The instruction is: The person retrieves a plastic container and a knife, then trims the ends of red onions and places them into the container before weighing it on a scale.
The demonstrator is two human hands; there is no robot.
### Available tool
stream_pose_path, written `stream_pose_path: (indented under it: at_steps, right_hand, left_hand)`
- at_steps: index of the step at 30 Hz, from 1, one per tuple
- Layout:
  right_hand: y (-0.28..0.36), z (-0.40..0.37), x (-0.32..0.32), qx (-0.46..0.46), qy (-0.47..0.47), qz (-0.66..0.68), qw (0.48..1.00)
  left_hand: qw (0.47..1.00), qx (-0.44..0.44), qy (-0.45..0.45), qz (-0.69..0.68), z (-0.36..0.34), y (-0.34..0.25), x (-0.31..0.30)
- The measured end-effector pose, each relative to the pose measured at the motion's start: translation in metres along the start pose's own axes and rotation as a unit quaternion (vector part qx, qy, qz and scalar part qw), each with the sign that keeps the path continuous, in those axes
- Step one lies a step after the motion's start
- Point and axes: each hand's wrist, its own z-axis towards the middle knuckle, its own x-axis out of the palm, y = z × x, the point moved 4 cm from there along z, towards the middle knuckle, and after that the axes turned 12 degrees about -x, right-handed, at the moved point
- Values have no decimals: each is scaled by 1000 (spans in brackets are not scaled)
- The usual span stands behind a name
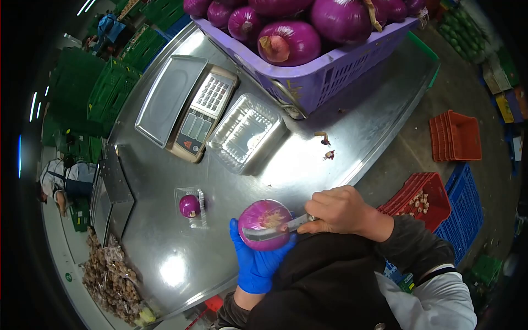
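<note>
A large purple onion [258, 217] rests in my left hand [256, 268], which wears a blue glove and cups it from below. Bare, my right hand [335, 210] is wrapped round the handle of a knife [269, 233]. The blade lies across the onion's near side, close to its dry end. To the left on the metal table [231, 201], a smaller onion [190, 205] sits in a clear plastic tray [199, 221]. Scraps of onion skin [324, 140] lie farther back to the right.
A purple basket [330, 77] heaped with onions stands at the back. Left of it are a stack of clear trays [246, 133] and a scale [198, 118]. Red crates [440, 201] stand on the floor at right; another person [69, 179] is far left.
</note>
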Motion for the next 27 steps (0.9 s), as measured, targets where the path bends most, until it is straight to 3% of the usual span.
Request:
stream_pose_path:
  at_steps: [4,5,6,7,8,9,10,12,13,15,19,21,22,24,27]
  right_hand:
    - [4,1,0,-6,13,8,1000]
    - [3,-2,1,-3,8,1,1000]
    - [1,-6,0,2,5,-10,1000]
    - [0,-10,-2,10,8,-20,1000]
    - [0,-12,-3,8,4,-24,1000]
    - [0,-15,-3,3,-2,-23,1000]
    - [-4,-18,-5,6,-2,-26,1000]
    - [-20,-31,-12,6,44,-152,987]
    - [-49,-54,-15,110,62,-167,978]
    - [-68,-76,-21,347,-7,32,937]
    - [-41,-54,-8,363,26,76,928]
    - [-29,-38,-4,353,-66,246,900]
    - [-21,-27,-4,352,-65,249,900]
    - [-1,0,-7,229,-107,314,915]
    - [2,10,9,205,-85,381,898]
  left_hand:
    - [999,-16,35,15,-1,7,9]
    - [977,85,-36,192,-1,4,6]
    - [910,179,-101,361,-2,2,6]
    - [912,167,-94,364,1,4,5]
    - [988,69,6,138,5,11,4]
    - [990,-30,98,-99,4,15,5]
    - [990,-34,97,-98,4,13,-1]
    - [999,-13,26,28,7,8,-13]
    - [989,-60,121,62,-2,16,2]
    - [987,-43,151,35,-12,19,16]
    - [990,-64,126,20,3,14,15]
    - [999,17,-9,34,7,16,19]
    - [998,23,-11,51,8,14,16]
    - [999,32,-16,27,10,14,16]
    - [1000,18,23,-8,12,16,14]
